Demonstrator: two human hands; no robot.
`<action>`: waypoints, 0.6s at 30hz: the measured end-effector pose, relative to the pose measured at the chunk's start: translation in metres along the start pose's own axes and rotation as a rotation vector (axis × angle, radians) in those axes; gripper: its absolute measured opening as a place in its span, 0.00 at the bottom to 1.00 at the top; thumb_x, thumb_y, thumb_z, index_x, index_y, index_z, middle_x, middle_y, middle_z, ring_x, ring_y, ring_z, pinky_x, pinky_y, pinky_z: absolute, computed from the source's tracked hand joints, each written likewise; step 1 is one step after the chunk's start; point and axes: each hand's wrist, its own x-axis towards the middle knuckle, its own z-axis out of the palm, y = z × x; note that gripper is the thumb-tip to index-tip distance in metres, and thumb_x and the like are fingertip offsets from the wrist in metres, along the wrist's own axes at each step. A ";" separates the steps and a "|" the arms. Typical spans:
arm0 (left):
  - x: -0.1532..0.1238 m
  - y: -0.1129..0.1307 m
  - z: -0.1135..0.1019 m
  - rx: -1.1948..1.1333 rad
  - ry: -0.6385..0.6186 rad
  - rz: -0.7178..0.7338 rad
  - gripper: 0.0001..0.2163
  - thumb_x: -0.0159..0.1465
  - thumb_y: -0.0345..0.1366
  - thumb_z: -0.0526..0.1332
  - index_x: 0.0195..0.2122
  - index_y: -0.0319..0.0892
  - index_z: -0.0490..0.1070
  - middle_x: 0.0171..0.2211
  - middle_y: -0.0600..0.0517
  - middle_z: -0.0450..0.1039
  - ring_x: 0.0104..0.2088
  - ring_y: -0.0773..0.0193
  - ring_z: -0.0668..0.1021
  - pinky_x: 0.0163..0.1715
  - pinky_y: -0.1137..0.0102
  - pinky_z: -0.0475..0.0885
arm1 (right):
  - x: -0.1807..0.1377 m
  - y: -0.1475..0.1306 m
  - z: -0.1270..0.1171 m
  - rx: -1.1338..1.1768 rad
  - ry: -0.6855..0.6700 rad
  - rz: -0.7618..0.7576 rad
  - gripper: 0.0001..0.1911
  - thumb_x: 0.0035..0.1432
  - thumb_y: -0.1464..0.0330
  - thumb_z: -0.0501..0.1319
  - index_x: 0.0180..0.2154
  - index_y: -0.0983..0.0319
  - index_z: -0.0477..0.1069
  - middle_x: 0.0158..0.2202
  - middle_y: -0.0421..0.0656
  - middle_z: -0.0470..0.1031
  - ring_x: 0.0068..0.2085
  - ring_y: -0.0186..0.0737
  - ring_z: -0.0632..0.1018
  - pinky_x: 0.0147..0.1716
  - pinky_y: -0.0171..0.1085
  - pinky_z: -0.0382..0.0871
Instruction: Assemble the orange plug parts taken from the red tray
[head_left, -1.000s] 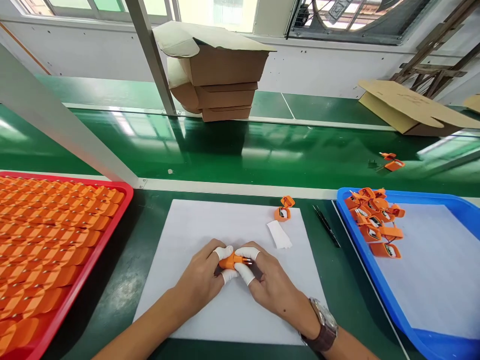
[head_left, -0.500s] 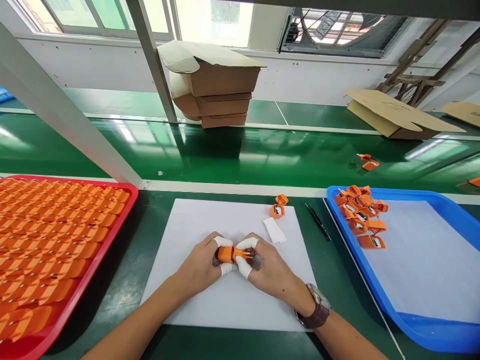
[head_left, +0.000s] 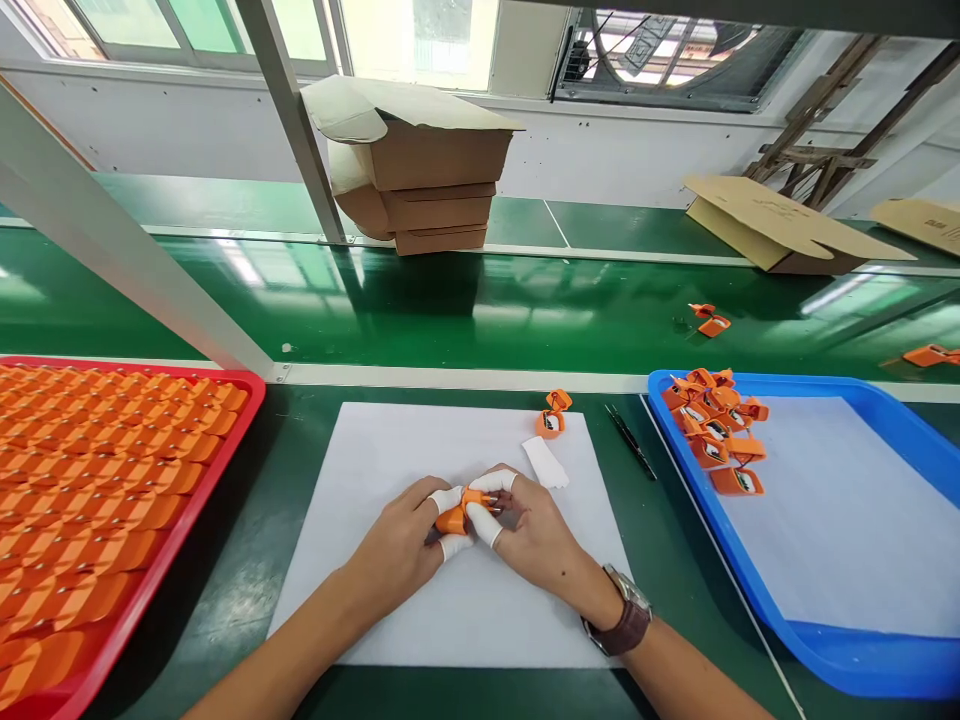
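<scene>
Between my two hands, above the white sheet (head_left: 420, 610), is a small orange plastic part (head_left: 452, 519) with metal prongs at its right end. My left hand (head_left: 405, 530) pinches its wider body between thumb and forefinger. The narrower pronged end is gripped by my right hand (head_left: 536, 530). White covers wrap the thumb and forefinger tips of both hands, and they hide much of the part. Beyond my right hand lie a white paper slip (head_left: 546, 463) and another orange part (head_left: 551, 424) with its top piece hinged open.
A red tray (head_left: 251, 385) with rows of orange parts stands at left. At right, a blue tray (head_left: 862, 680) holds a heap of orange parts on white paper. Black tweezers (head_left: 631, 442) lie beside it. Orange parts (head_left: 711, 323) rest on the green belt (head_left: 540, 310) behind.
The orange part has turned in my fingers, its body now tilting down to the left. Both hands keep their hold. The whole view has shifted slightly.
</scene>
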 end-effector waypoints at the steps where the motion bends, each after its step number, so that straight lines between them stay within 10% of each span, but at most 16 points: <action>1: 0.000 0.000 0.000 -0.008 0.003 -0.007 0.17 0.65 0.34 0.65 0.55 0.47 0.65 0.48 0.48 0.72 0.41 0.59 0.78 0.36 0.65 0.77 | 0.000 0.001 0.000 -0.009 -0.005 -0.008 0.07 0.61 0.73 0.59 0.42 0.57 0.70 0.40 0.41 0.74 0.38 0.38 0.76 0.36 0.39 0.73; 18: -0.001 -0.001 0.000 -0.066 0.041 -0.037 0.17 0.65 0.34 0.65 0.53 0.46 0.66 0.45 0.48 0.73 0.38 0.61 0.78 0.35 0.66 0.78 | -0.003 -0.003 -0.006 -0.082 -0.138 -0.062 0.10 0.63 0.72 0.60 0.46 0.56 0.71 0.41 0.42 0.74 0.37 0.37 0.75 0.36 0.39 0.72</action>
